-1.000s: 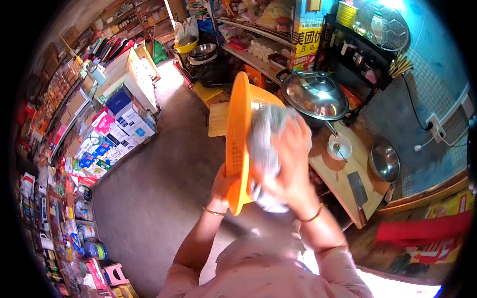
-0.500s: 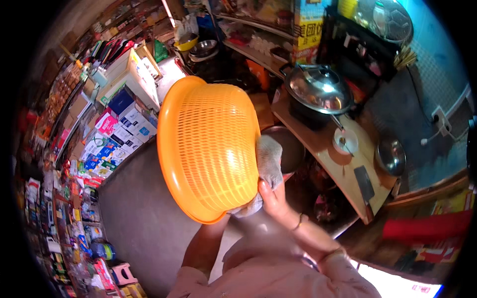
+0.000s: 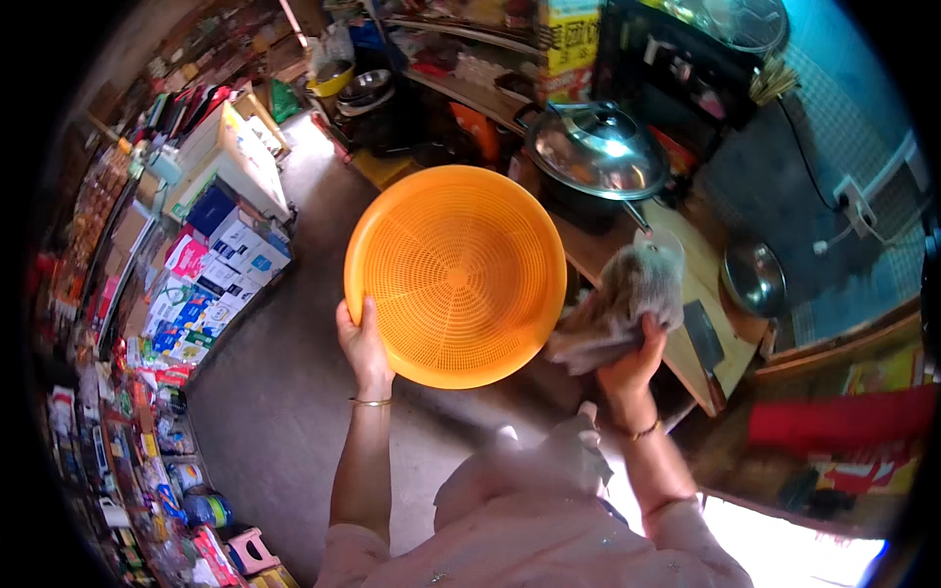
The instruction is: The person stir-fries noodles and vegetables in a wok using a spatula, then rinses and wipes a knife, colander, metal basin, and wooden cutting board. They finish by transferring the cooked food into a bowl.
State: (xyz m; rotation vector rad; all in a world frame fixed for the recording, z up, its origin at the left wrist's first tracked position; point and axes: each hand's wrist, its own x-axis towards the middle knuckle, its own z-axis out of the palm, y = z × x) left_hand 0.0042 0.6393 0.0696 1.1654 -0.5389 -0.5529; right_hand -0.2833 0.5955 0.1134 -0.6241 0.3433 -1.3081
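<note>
A person's left hand (image 3: pixel 365 345) grasps the lower-left rim of a round orange basket (image 3: pixel 456 274), its mouth facing the wearer. The right hand (image 3: pixel 630 377) clutches a crumpled grey cloth (image 3: pixel 632 289) just beside the basket's opposite edge.

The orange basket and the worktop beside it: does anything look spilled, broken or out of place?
I see no spill or damage; the orange basket looks whole in the left hand. Only the cleaver seems slightly odd, its handle apparently at the near edge of the worktop.
</note>
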